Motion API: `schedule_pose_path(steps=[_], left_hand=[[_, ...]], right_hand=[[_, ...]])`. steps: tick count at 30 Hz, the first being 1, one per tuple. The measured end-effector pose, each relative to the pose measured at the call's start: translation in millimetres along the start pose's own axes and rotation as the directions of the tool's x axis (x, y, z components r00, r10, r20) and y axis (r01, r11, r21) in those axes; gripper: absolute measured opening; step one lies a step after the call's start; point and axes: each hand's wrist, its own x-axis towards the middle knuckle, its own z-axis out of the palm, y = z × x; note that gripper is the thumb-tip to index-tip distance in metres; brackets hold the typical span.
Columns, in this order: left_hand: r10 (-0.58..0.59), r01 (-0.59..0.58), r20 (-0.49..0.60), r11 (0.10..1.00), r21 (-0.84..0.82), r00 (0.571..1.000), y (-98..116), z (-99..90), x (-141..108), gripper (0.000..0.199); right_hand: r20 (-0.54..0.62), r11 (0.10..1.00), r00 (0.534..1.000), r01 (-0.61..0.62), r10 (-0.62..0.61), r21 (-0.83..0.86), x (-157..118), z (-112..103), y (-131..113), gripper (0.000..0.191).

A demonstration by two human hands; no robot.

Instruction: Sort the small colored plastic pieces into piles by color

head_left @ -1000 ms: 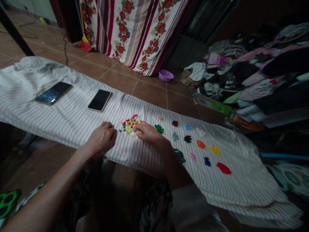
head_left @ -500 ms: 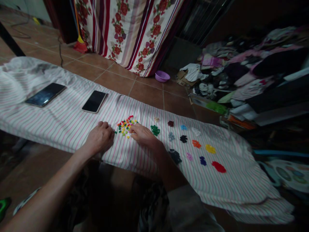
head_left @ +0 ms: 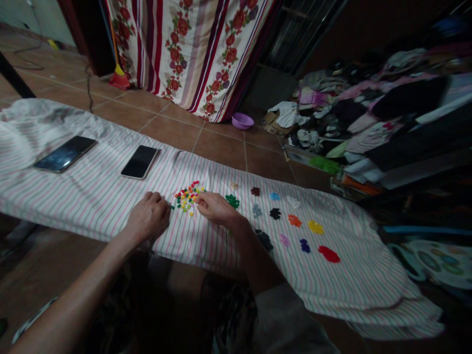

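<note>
A heap of small mixed-colour pieces, red, orange, yellow, green and white, lies loose on a striped cloth. At the heap's right edge is my right hand, thumb and fingers pinched together; whatever is between them is hidden. My left hand rests on the cloth just left of the heap, its fingers curled under and their tips out of sight. Sorted piles spread to the right, among them green pieces, black pieces, orange pieces, yellow pieces and red pieces.
Two phones, a larger phone and a smaller phone, lie on the cloth at the left. Beyond the cloth's far edge are a purple bowl, a broom and a flowered curtain. Piled clothes fill the right background.
The whole view has shifted slightly, with the scene lower and further left. Relative to the heap, my right hand has drawn back a little to the right. My left hand stays in place.
</note>
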Motion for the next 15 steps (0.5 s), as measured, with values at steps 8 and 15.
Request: schedule_pose_path(steps=[8,15], left_hand=[[0.017,-0.017,0.013,0.999,0.041,1.0,-1,3.0,-1,0.031],[-0.006,0.003,0.03,0.997,0.073,1.0,2,-0.9,1,0.035]], right_hand=[[-0.066,0.999,0.998,0.008,-0.004,0.051,-5,-6,8,0.019],[-0.241,0.997,0.97,-0.016,0.033,0.071,-17,-17,41,0.025]])
